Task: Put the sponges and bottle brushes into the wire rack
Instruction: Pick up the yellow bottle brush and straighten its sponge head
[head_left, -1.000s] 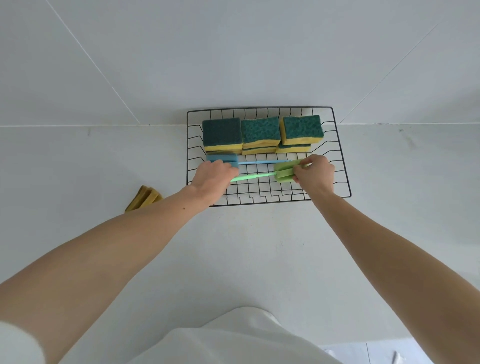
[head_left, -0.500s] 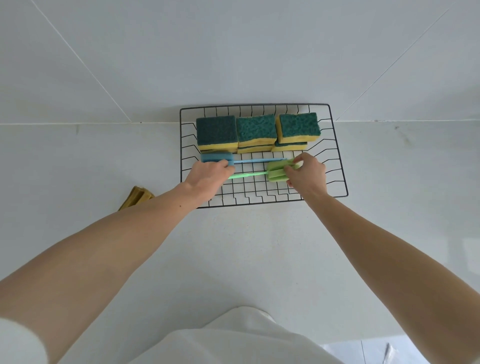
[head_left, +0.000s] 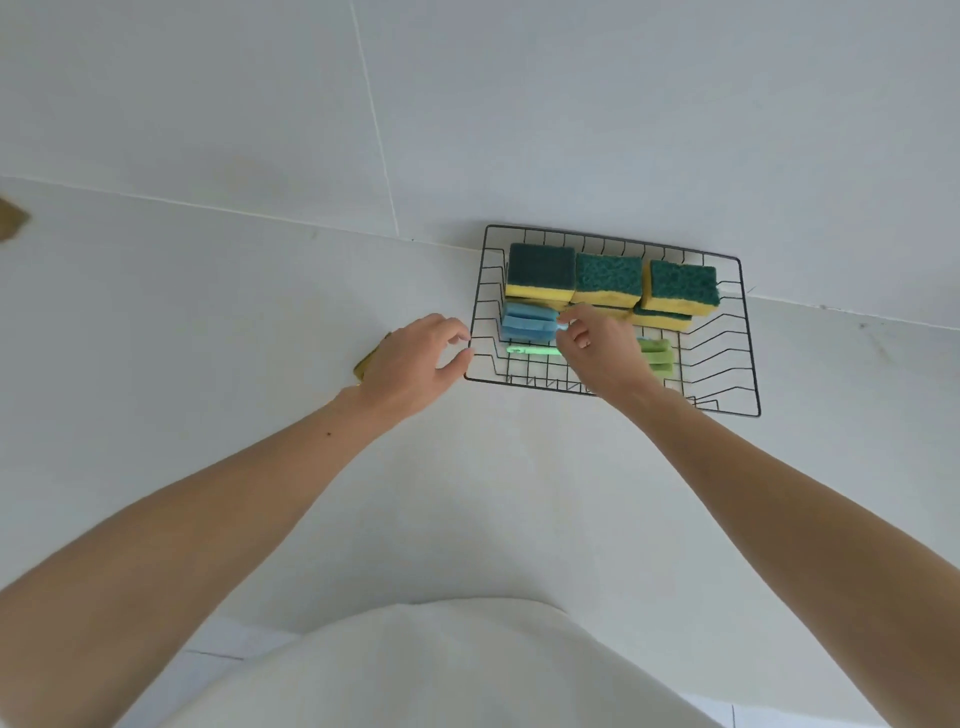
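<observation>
The black wire rack (head_left: 748, 358) stands against the wall and holds several green-and-yellow sponges (head_left: 608, 280) stacked along its back. In front of them lie a blue bottle brush (head_left: 527, 325) and a green bottle brush (head_left: 657, 356), whose green handle reaches left. My right hand (head_left: 597, 353) is inside the rack, thumb and forefinger pinched on the blue brush's handle just right of its head. My left hand (head_left: 415, 364) hovers outside the rack's left edge, fingers apart and holding nothing. A yellow sponge (head_left: 366, 366) lies on the counter, mostly hidden under that hand.
The white counter (head_left: 260, 312) meets a white tiled wall behind the rack. A brownish object (head_left: 10, 223) shows at the far left edge of the view. My white clothing fills the bottom.
My left hand let go of the brushes and moved left out of the rack, over the loose sponge. My right hand shifted from the green brush head to the blue handle. The view swung left.
</observation>
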